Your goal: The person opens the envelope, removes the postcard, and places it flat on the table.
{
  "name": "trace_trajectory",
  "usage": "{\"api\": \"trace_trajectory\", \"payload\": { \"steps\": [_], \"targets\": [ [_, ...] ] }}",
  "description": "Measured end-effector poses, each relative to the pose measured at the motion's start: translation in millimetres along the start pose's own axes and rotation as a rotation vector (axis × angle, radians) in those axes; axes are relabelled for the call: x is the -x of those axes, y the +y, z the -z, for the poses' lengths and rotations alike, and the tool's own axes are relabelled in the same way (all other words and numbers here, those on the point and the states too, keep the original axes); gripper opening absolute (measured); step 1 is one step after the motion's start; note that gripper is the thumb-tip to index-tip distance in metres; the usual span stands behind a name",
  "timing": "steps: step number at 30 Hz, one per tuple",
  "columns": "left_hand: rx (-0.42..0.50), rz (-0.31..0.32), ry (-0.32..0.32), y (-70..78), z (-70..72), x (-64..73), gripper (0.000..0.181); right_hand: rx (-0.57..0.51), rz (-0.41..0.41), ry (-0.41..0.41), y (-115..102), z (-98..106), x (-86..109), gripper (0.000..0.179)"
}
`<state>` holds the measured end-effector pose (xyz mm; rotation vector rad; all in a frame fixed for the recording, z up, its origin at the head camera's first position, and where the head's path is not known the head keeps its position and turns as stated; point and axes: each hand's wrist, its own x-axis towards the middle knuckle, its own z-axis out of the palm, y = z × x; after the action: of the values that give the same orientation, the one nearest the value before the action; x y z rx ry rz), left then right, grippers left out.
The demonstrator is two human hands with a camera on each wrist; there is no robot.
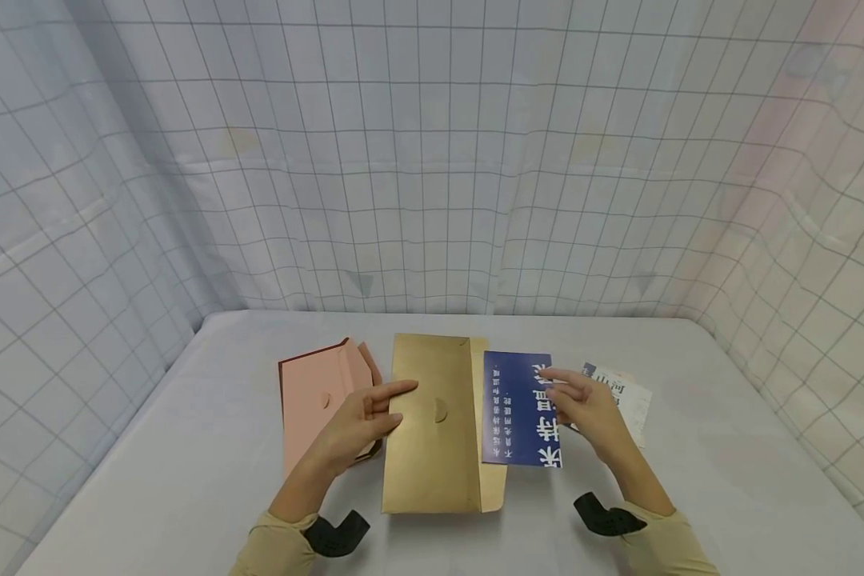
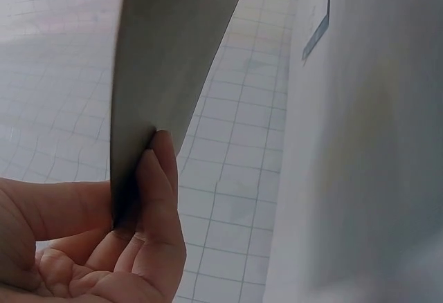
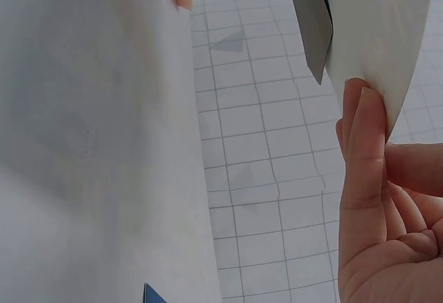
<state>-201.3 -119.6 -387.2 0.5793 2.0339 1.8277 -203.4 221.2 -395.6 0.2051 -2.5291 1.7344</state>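
Observation:
A gold envelope [image 1: 432, 460] stands in the middle of the head view, its flap [image 1: 491, 488] folded out to the right. My left hand [image 1: 349, 428] pinches the envelope's left edge, thumb on one face and fingers on the other; the left wrist view shows its shaded back [image 2: 176, 47]. On the right, my right hand [image 1: 592, 412] pinches the right edge of a blue card [image 1: 511, 408] with white characters. The card's left side overlaps the flap in the head view. Its pale back [image 3: 381, 33] faces the right wrist camera, close beside the flap.
Pink envelopes [image 1: 308, 400] lie behind my left hand on the white table [image 1: 166, 448]. Behind my right hand are white printed cards [image 1: 632, 400], partly hidden by it. A white grid-patterned curtain [image 1: 432, 192] encloses the back and sides.

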Motion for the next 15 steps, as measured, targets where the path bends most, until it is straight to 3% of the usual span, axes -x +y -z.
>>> {"api": "trace_trajectory", "payload": {
  "steps": [15],
  "targets": [
    [-0.028, -0.019, 0.015, -0.4, 3.1, 0.9, 0.05, 0.011, -0.064, 0.008, -6.9, 7.5, -0.3, 0.037]
  ]
}}
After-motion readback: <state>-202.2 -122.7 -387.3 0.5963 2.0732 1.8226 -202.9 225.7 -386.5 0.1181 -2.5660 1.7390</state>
